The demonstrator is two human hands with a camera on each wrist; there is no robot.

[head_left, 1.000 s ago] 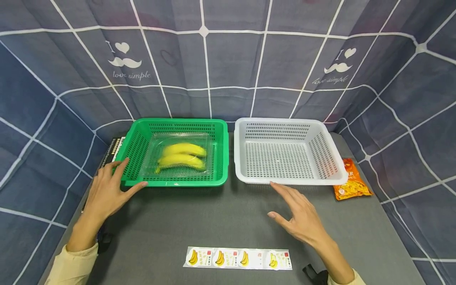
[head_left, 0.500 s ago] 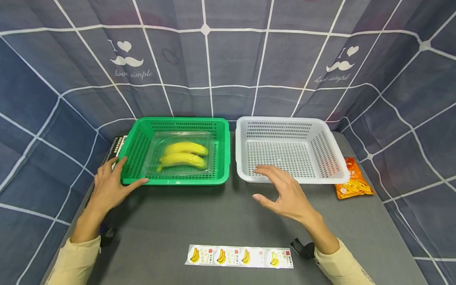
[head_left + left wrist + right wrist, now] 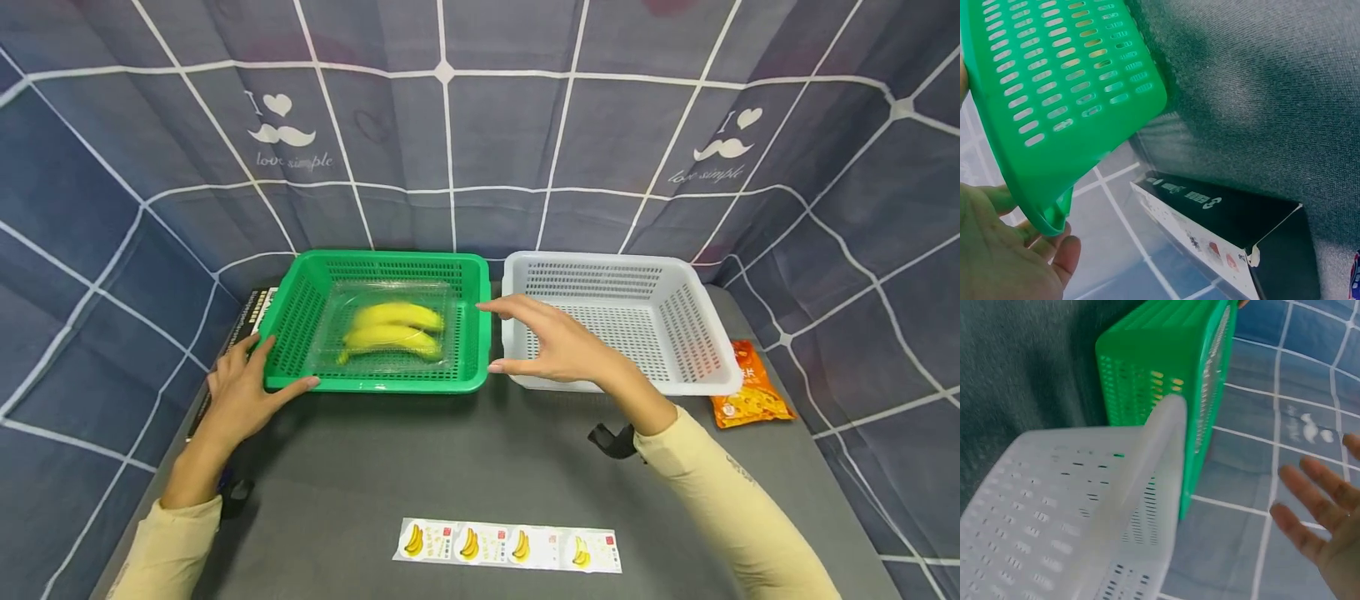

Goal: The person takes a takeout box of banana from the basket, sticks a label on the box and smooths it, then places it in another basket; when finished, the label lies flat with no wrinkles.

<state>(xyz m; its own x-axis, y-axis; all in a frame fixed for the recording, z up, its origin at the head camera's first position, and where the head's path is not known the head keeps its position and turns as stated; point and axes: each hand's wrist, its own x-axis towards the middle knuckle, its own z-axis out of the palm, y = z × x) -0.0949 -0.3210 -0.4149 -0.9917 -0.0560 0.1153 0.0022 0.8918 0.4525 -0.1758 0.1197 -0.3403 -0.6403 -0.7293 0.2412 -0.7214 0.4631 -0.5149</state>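
My left hand (image 3: 242, 387) is at the front left corner of the green basket (image 3: 375, 385), its thumb along the front rim and fingers at the left rim. In the left wrist view, its fingers reach around the corner of that rim. Two bananas (image 3: 393, 333) lie in the green basket under a clear plastic container (image 3: 322, 333). My right hand (image 3: 558, 342) hovers over the left part of the white basket (image 3: 720, 367). Its fingers and thumb are spread apart and point at the green basket's right rim, holding nothing.
A strip of banana stickers (image 3: 507, 546) lies near the front of the grey table (image 3: 360, 475). An orange snack bag (image 3: 750, 387) is partly under the white basket's right corner. A black and white box (image 3: 1241, 219) stands left of the green basket. Curtains surround the table.
My right hand has moved left and away from me, from in front of the white basket to the green basket's right edge. The left hand has stayed at the green basket's corner.
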